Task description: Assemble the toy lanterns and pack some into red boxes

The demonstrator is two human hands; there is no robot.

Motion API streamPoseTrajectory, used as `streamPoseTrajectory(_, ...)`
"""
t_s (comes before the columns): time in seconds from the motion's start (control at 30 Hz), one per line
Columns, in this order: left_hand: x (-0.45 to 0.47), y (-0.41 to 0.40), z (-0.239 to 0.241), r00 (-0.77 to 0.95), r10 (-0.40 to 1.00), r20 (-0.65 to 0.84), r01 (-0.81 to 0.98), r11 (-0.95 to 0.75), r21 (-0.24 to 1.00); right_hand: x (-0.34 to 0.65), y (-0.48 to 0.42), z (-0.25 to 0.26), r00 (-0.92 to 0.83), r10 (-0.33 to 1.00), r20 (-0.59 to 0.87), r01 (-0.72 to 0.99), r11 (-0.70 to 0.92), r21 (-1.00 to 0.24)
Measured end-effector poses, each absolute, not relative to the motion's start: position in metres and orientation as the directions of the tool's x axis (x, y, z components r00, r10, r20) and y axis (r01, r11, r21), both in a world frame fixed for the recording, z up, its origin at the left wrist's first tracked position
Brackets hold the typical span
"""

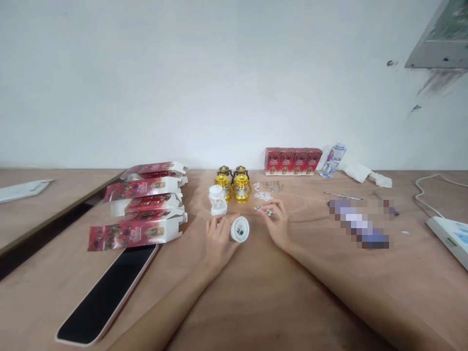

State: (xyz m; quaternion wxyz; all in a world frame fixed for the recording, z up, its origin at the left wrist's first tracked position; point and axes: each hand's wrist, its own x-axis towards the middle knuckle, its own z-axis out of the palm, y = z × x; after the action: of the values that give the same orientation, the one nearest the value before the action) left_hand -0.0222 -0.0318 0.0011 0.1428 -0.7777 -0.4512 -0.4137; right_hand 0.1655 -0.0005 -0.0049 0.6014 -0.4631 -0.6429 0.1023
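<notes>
The left grip (218,241) is clasping a white lantern base (235,236), presumably facing its hollow nearward for access, while the right grip (278,227) is hovering at button cells (269,213), pinching one or not, I can't tell.

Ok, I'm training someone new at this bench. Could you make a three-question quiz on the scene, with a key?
1. Which hand holds the round white part?
2. True or false: the phone lies to the left of the gold lanterns.
3. Fill the gap: the right hand is down at the small round ____.

Key:
1. The left hand.
2. True.
3. Discs.
</notes>
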Motion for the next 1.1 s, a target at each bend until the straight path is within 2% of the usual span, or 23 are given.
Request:
streamPoseTrajectory(0.1, -0.022, -0.031, 0.001, 0.297, 0.563, 0.771, 0.819, -0.566, 0.098, 0.147, -0.036, -0.002, 0.004, 0.732, 0.681, 0.374, 0.63, -0.68)
streamPoseTrajectory(0.2, -0.022, -0.031, 0.001, 0.32, 0.541, 0.778, 0.815, -0.575, 0.065, 0.136, -0.049, -0.001, -0.038, 0.74, 0.672, 0.335, 0.643, -0.689)
streamPoseTrajectory(0.47, -0.017, -0.033, 0.004, 0.341, 0.5, 0.796, 0.825, -0.565, 0.001, 0.124, -0.057, -0.005, 0.032, 0.813, 0.582, 0.253, 0.557, -0.791)
streamPoseTrajectory(0.7, -0.017, -0.035, 0.004, 0.362, 0.482, 0.798, 0.841, -0.538, -0.057, 0.123, -0.054, -0.003, 0.028, 0.88, 0.474, 0.06, 0.471, -0.88)
streamPoseTrajectory(0.9, -0.015, -0.036, 0.005, 0.367, 0.468, 0.804, 0.839, -0.54, -0.069, 0.124, -0.047, -0.006, 0.035, 0.917, 0.398, -0.083, 0.399, -0.913)
streamPoseTrajectory(1.1, -0.014, -0.036, 0.006, 0.377, 0.467, 0.8, 0.841, -0.535, -0.084, 0.124, -0.046, -0.007, 0.034, 0.936, 0.35, -0.12, 0.351, -0.929)
